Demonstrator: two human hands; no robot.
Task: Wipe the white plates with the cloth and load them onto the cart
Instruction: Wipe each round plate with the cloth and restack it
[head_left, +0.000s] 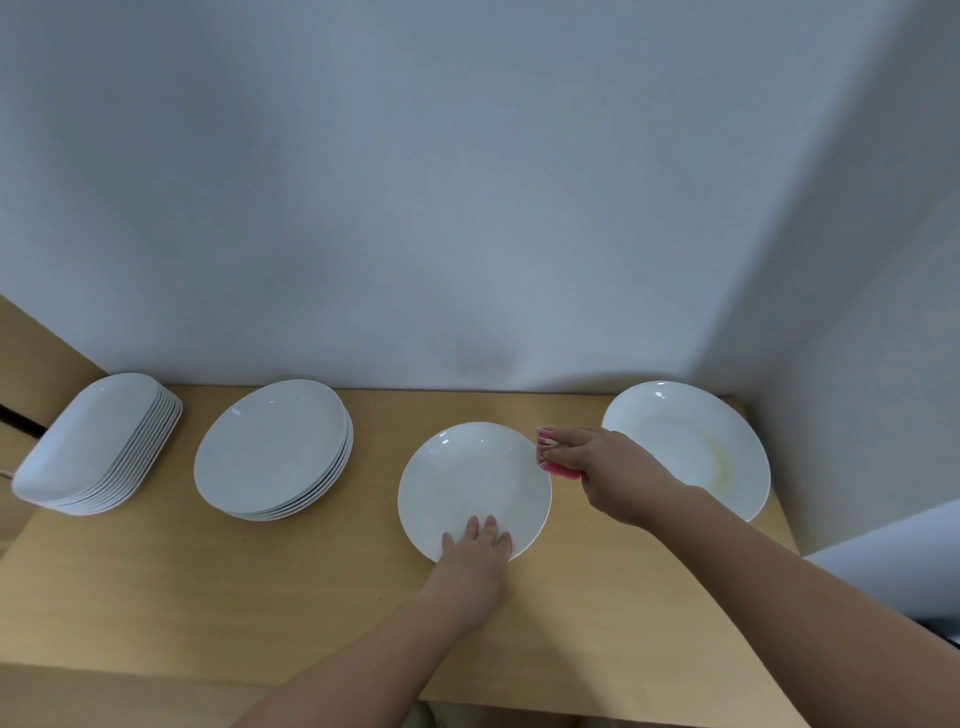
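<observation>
Two bare hands are working over one white plate (467, 478), which is lying near the middle of the counter (260, 597), a little toward its right end. The left hand (475, 545) is pressing flat on the plate's near rim, fingers straight and spread, gripping nothing. The right hand (597, 462) is clutching a pink cloth (561, 471), fingers curled round it, and holding it at the plate's far right rim. Just beyond that hand, a larger stained plate (691, 441) is sitting in the counter's far right corner with a yellowish smear showing in its well, lying apart from the middle plate. A round stack (270, 447) of white plates is sitting by the far edge, left of the middle. An oblong stack (88, 441) is resting at the far left corner, near the wall (467, 208).
</observation>
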